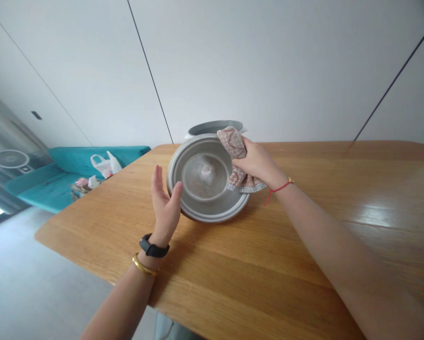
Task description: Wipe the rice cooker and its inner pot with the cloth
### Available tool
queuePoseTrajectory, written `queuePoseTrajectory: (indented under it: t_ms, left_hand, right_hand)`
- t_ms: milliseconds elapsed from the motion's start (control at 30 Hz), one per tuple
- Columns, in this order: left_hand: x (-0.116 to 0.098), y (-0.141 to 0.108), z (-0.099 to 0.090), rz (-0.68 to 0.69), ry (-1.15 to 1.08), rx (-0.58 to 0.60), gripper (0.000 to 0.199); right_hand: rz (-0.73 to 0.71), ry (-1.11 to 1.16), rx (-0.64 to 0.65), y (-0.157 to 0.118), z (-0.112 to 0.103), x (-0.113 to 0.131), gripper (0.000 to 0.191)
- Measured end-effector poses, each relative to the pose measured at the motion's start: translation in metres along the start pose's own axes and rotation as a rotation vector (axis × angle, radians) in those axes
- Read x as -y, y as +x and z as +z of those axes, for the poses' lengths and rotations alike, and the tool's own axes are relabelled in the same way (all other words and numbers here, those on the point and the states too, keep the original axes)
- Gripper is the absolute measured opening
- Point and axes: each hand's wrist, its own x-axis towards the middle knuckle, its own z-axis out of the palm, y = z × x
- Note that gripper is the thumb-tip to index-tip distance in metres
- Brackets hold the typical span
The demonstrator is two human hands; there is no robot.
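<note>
The right grip (pixel 255 161) is closed on a red-mottled checked cloth (pixel 236 150), pressing it against a round dull aluminium bowl (pixel 203 177) tilted on edge on the wooden surface (pixel 268 264). The left grip (pixel 164 210) stands wide open, fingertips at the rim. A grey metal pot (pixel 215 127) stands behind.

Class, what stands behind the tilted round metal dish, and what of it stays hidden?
A metal pot stands behind the tilted round metal dish, only its rim showing. The dish hides the pot's body and base.
</note>
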Motion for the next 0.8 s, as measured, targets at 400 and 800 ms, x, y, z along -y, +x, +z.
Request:
queuePoseTrajectory:
  t_ms: [400,800]
  left_hand:
    - [-0.033,-0.011,-0.010,0.897,0.486,0.673,0.044]
    - [-0.035,-0.011,-0.008,0.206,0.346,0.236,0.032]
  right_hand:
    - [0.318,0.211,0.272,0.007,-0.006,-0.008,0.024]
    - [0.226,0.683,-0.001,0.006,-0.030,0.016,0.025]
